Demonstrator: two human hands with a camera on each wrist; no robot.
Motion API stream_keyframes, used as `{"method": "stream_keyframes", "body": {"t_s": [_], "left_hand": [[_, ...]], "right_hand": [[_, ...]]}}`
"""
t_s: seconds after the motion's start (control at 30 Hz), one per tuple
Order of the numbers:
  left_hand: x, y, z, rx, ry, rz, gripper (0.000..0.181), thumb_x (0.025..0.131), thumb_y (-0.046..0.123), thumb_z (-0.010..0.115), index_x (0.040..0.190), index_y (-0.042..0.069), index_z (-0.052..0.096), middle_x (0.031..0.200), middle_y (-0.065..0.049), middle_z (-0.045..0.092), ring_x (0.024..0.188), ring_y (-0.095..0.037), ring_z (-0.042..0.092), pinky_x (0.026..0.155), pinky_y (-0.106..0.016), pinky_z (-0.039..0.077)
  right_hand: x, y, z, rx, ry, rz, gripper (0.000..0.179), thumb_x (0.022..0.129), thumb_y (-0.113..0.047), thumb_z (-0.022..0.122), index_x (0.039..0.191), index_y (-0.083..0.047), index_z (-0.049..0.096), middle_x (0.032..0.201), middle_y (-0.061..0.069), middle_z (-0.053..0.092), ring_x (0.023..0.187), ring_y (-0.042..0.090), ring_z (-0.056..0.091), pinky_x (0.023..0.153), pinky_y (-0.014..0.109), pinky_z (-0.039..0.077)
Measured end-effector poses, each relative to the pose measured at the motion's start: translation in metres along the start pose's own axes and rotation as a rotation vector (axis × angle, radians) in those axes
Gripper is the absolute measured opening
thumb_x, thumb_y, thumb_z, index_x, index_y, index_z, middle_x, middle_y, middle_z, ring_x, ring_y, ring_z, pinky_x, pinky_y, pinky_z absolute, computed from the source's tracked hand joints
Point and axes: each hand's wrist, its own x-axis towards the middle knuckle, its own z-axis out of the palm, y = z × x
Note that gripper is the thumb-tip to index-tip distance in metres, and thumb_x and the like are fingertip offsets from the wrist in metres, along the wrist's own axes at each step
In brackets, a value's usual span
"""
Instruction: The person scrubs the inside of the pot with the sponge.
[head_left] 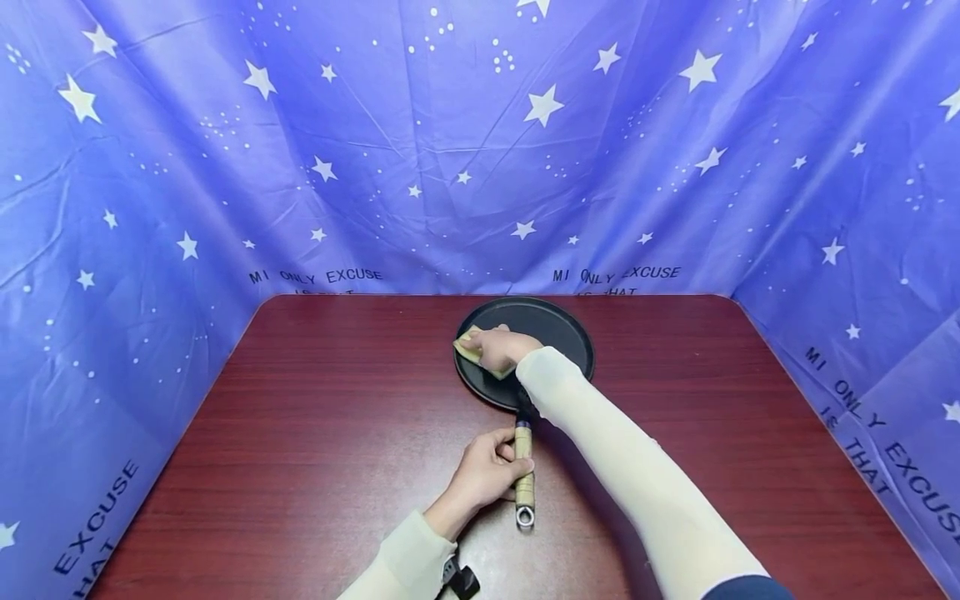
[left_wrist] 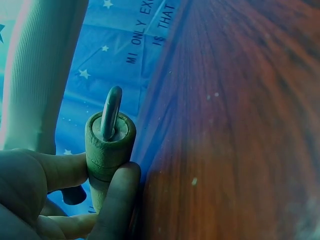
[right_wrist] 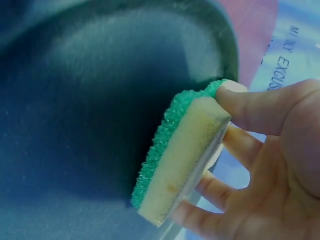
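Note:
A round black frying pan (head_left: 558, 329) lies toward the back of the table, its wooden handle (head_left: 524, 487) pointing at the person. My left hand (head_left: 483, 471) grips that handle, thumb on one side and fingers on the other, as the left wrist view shows near the metal hanging ring (left_wrist: 111, 112). Inside the pan, at its left side, my right hand (head_left: 498, 348) holds a sponge (right_wrist: 185, 160) between thumb and fingers. The sponge is pale yellow with a rough green scouring layer, and that green side faces the pan's dark surface.
The dark red wooden table (head_left: 315, 417) extends on both sides of the pan. A blue curtain (head_left: 420, 150) with white stars and lettering hangs behind and beside it. The right sleeve (head_left: 630, 467) passes over the table to the right of the handle.

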Motion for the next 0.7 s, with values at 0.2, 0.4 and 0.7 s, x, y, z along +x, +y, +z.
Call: {"method": "stream_keyframes", "body": {"t_s": [0.2, 0.4, 0.7], "left_hand": [[0.001, -0.001, 0.000, 0.006, 0.015, 0.003, 0.054, 0.087, -0.009, 0.074, 0.140, -0.007, 0.060, 0.087, -0.006, 0.051, 0.062, -0.015, 0.063, 0.048, -0.037, 0.065], [0.001, -0.002, 0.003, 0.012, 0.020, 0.001, 0.055, 0.087, -0.009, 0.076, 0.140, -0.007, 0.061, 0.087, -0.005, 0.052, 0.062, -0.015, 0.063, 0.048, -0.037, 0.065], [0.001, 0.000, -0.001, 0.027, 0.028, 0.013, 0.053, 0.087, -0.008, 0.076, 0.138, -0.007, 0.062, 0.087, -0.005, 0.053, 0.063, -0.013, 0.062, 0.047, -0.036, 0.065]], "right_hand": [[0.011, 0.008, -0.003, 0.001, 0.010, 0.028, 0.069, 0.102, -0.001, 0.047, 0.165, -0.029, 0.037, 0.175, 0.001, 0.018, 0.157, 0.040, 0.012, 0.126, 0.049, 0.028], [0.021, 0.023, -0.004, -0.050, 0.059, 0.082, 0.074, 0.099, -0.001, 0.046, 0.165, -0.033, 0.034, 0.176, -0.002, 0.018, 0.154, 0.039, 0.019, 0.126, 0.057, 0.028], [0.032, 0.033, -0.011, -0.038, 0.083, 0.065, 0.073, 0.101, -0.001, 0.044, 0.166, -0.030, 0.032, 0.176, -0.001, 0.015, 0.157, 0.041, 0.013, 0.128, 0.063, 0.020]]}}
